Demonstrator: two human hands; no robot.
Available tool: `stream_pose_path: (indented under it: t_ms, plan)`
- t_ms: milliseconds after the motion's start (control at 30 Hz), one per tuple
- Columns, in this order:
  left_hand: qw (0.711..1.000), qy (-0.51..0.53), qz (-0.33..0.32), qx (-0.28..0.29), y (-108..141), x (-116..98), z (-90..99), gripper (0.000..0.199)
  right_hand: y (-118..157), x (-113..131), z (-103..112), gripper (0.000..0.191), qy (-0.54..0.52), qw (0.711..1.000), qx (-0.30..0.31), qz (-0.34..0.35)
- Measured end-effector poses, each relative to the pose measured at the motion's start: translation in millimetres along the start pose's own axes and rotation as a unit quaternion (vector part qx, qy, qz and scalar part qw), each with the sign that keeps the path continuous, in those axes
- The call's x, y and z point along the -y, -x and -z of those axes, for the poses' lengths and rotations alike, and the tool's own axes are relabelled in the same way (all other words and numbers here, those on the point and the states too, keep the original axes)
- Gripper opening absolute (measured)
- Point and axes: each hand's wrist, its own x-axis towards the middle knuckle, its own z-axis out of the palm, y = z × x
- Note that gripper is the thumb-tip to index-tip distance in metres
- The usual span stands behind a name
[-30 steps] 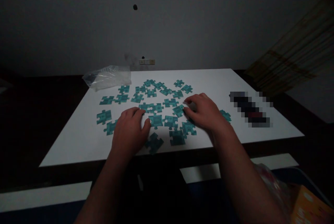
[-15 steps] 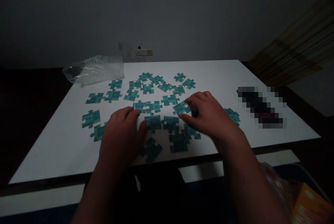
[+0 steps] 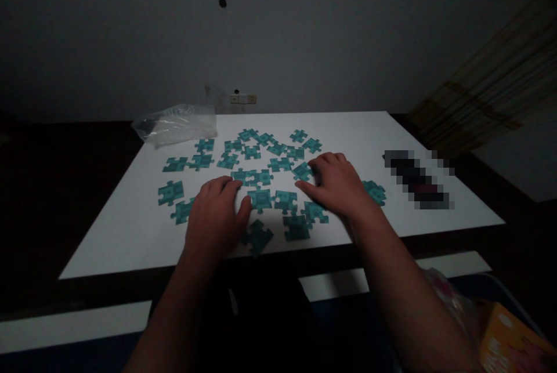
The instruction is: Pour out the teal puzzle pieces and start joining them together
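Several teal jigsaw puzzle pieces lie spread over the white table [image 3: 122, 228]. My left hand [image 3: 216, 215] rests palm down among them with thumb and fingers apart. Its fingertips are beside a joined pair of pieces [image 3: 260, 177], its thumb by another piece [image 3: 261, 200], and it partly covers a piece at its left [image 3: 183, 210]. On the other side, my right hand [image 3: 338, 186] has its thumb and index finger spread at the edge of a tilted puzzle piece [image 3: 303, 171]. That piece lies on the table; nothing is lifted.
A clear plastic bag [image 3: 180, 123] lies at the table's back left corner. A small heap of pieces [image 3: 375, 192] is right of my right hand. Farther right lies a dark pixelated object [image 3: 411, 178]. An orange box [image 3: 509, 338] stands at lower right, below the tabletop.
The camera view has shifted, so the table appears a little smaller and differently placed. My hands stay near the same pieces, with no clear change in their arrangement.
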Motion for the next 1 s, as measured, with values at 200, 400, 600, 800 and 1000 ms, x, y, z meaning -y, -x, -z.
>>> stream_pose_path:
  t_ms: [200,400,600,800,1000]
  plan:
    - [1.0,0.008,0.0,0.002,0,1,0.7,0.045,-5,-16,-11,0.046,-0.045,0.999,-0.011,-0.016]
    - [1.0,0.012,0.0,0.001,0,0,2.1,0.048,-6,-13,-12,0.04,-0.035,0.997,-0.059,-0.043]
    - [1.0,0.014,-0.001,0.0,0,0,1.4,0.046,-4,-5,-9,0.045,0.001,0.997,-0.053,-0.05]
    - [1.0,0.012,0.003,0.005,0,0,2.7,0.045,-2,-10,-5,0.057,-0.089,0.994,-0.047,-0.032]
    - [1.0,0.007,-0.001,0.01,1,1,3.0,0.043,1,-3,8,0.063,-0.116,0.993,-0.032,0.0]
